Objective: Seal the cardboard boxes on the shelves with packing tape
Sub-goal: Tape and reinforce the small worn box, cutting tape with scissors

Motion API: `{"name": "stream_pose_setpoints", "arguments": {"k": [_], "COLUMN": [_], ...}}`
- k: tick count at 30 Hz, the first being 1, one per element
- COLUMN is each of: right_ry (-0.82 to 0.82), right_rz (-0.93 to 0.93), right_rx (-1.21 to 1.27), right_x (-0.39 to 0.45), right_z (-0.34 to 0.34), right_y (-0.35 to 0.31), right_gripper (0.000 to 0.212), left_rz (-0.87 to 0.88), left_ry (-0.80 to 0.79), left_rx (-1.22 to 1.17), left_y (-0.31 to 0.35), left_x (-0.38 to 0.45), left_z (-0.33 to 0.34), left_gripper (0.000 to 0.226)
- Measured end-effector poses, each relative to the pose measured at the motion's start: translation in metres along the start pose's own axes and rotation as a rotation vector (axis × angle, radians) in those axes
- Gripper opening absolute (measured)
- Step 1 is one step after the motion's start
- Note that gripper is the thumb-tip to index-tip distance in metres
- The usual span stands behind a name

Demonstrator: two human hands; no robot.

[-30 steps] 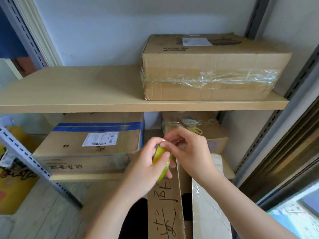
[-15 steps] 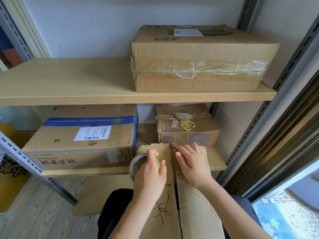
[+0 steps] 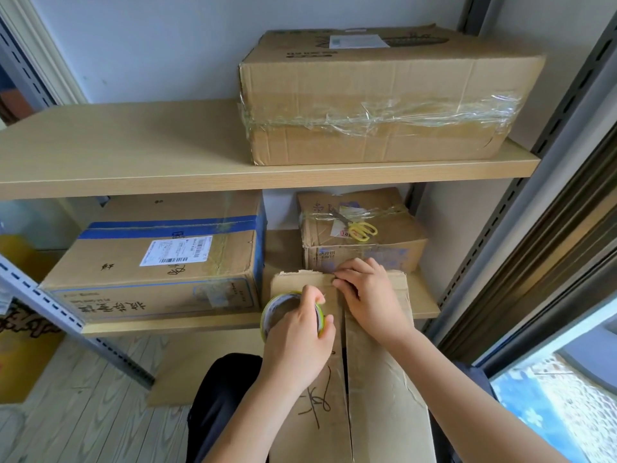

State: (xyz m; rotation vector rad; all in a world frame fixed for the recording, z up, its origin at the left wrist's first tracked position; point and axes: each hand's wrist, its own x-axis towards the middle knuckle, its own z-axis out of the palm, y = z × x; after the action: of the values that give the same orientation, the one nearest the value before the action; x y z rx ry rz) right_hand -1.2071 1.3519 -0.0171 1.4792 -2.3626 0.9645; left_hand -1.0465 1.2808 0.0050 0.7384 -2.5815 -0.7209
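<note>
A cardboard box point(image 3: 380, 396) with a centre seam between its two top flaps lies in front of me, its far end against the lower shelf. My left hand point(image 3: 297, 342) grips a roll of clear packing tape point(image 3: 277, 312) with a green-yellow core, held just left of the seam. My right hand point(image 3: 370, 292) lies on the far end of the right flap, its fingertips pressing at the seam near the box's far edge.
The upper shelf point(image 3: 133, 168) carries a large box point(image 3: 384, 95) wrapped in crumpled clear tape. On the lower shelf point(image 3: 424, 305) stand a blue-taped box point(image 3: 160, 262) at left and a small box point(image 3: 360, 242) with yellow scissors point(image 3: 359, 228) on top. Metal uprights stand at both sides.
Both hands came down from mid-air, where they worked the tape roll, onto the box top. The right hand then slid its fingertips to the seam's far end; the left moved the roll slightly nearer.
</note>
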Motion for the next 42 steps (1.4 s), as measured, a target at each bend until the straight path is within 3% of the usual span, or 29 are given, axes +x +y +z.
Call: {"name": "stream_pose_setpoints", "arguments": {"k": [2, 5, 7, 11, 15, 23, 30, 33, 37, 42], "right_ry": [0.008, -0.124, -0.144, -0.031, 0.014, 0.083, -0.082, -0.148, -0.026, 0.209], "right_rz": [0.017, 0.043, 0.065, 0.115, 0.006, -0.047, 0.016, 0.015, 0.07, 0.133], "right_rx": [0.022, -0.092, -0.12, 0.072, 0.195, 0.116, 0.269, 0.349, 0.429, 0.419], "right_x": [0.0, 0.013, 0.019, 0.012, -0.001, -0.006, -0.002, -0.004, -0.021, -0.017], "right_z": [-0.003, -0.006, -0.002, 0.001, -0.007, -0.008, -0.025, -0.039, -0.04, -0.056], "right_y": [-0.001, -0.013, -0.017, -0.015, 0.002, 0.003, -0.01, -0.021, -0.052, -0.08], "right_gripper": [0.022, 0.044, 0.034, 0.018, 0.02, 0.025, 0.031, 0.041, 0.022, 0.016], "left_rz": [-0.003, -0.013, -0.048, -0.074, -0.038, -0.074, -0.084, -0.118, -0.112, -0.089], "left_ry": [0.009, 0.016, -0.031, -0.137, -0.159, -0.109, -0.115, -0.181, -0.195, -0.258], "left_rx": [0.012, 0.023, 0.002, -0.081, -0.084, -0.044, -0.069, -0.217, -0.438, -0.663], "left_y": [-0.001, -0.002, -0.001, 0.004, 0.013, 0.009, 0.011, 0.008, 0.009, 0.028], "left_x": [0.0, 0.004, 0.008, 0.006, -0.001, 0.004, 0.005, 0.004, 0.002, 0.0], "left_z": [0.001, -0.001, -0.003, -0.01, -0.008, -0.004, -0.007, -0.021, -0.038, -0.057], "left_gripper": [0.018, 0.018, 0.02, 0.018, 0.017, 0.017, 0.022, 0.021, 0.023, 0.026]}}
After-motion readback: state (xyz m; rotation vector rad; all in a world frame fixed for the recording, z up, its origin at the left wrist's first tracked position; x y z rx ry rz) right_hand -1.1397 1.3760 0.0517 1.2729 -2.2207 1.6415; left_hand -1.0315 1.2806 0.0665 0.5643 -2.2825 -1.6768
